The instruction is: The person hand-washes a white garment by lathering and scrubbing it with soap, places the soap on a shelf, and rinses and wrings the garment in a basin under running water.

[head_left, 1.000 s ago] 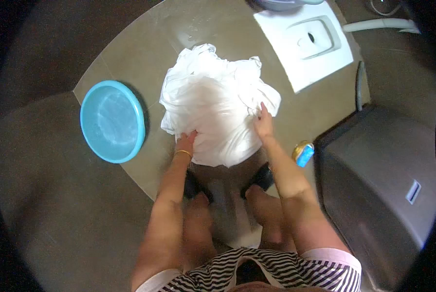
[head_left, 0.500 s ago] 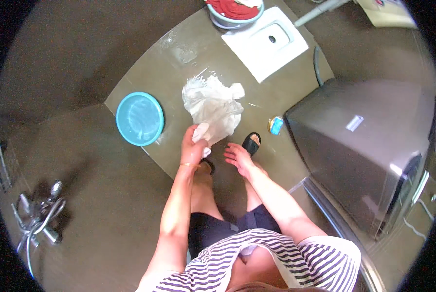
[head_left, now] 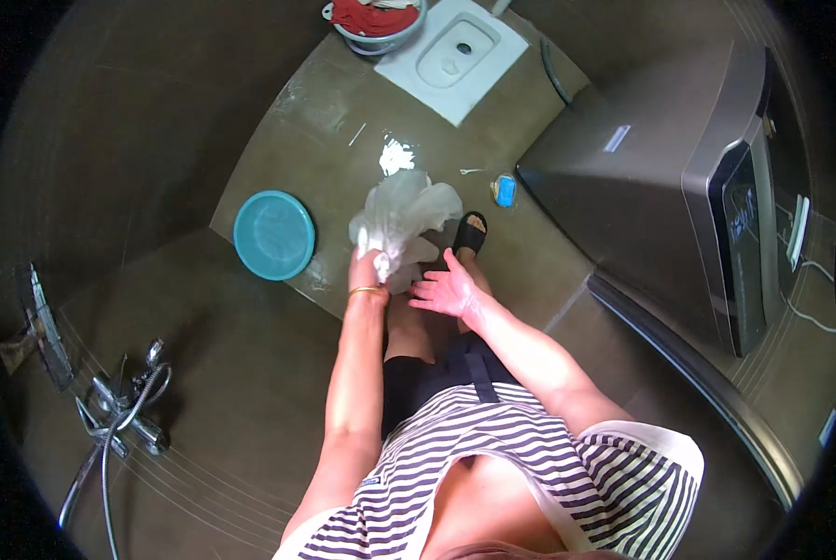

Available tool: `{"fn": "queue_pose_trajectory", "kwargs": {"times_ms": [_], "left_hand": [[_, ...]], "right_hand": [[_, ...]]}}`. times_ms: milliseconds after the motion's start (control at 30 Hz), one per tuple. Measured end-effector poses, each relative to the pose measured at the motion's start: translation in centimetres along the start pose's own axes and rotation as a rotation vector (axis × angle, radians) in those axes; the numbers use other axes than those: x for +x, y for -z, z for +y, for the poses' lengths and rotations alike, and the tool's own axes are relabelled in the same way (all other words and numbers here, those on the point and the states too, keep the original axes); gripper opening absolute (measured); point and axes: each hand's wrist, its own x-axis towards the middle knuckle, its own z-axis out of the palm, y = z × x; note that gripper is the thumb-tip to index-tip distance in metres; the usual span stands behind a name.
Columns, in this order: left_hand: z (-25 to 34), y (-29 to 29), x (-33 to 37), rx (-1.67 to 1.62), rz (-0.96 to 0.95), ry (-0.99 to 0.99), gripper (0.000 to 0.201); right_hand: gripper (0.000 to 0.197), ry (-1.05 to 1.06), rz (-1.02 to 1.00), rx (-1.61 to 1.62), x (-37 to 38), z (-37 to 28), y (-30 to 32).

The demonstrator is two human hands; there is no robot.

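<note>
My left hand (head_left: 366,273) grips a wet white cloth (head_left: 401,216) and holds it up off the floor, bunched and hanging. A gold bangle sits on that wrist. My right hand (head_left: 445,291) is open beside it, palm up and fingers spread, holding nothing. Below the cloth my foot in a black sandal (head_left: 469,233) stands on the wet floor. A patch of white suds (head_left: 396,155) lies on the floor beyond the cloth.
A turquoise basin (head_left: 273,234) lies on the floor to the left. A grey washing machine (head_left: 679,177) fills the right side. A white squat toilet (head_left: 458,54) and a tub of red laundry (head_left: 373,21) are at the top. A small blue object (head_left: 505,190) lies near the machine. Taps and a hose (head_left: 124,411) are lower left.
The cloth was spread flat on the floor under both hands; now my left hand has lifted it bunched up. I have stood up, and my right hand has let go.
</note>
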Motion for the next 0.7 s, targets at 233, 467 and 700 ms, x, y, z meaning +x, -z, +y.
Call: {"fn": "queue_pose_trajectory", "kwargs": {"times_ms": [233, 467, 700], "left_hand": [[-4.1, 4.6, -4.0, -0.343, -0.196, 0.236, 0.033], [-1.0, 10.5, -12.6, 0.030, -0.463, 0.124, 0.065], [-2.9, 19.7, -6.8, 0.519, -0.015, -0.349, 0.077]], "right_hand": [[0.098, -0.198, -0.047, 0.075, 3.0, 2.9, 2.2], [0.080, 0.198, -0.530, 0.027, 2.6, 6.0, -6.0], [0.028, -0.016, -0.603, 0.182, 5.1, 6.0, -9.3]]}}
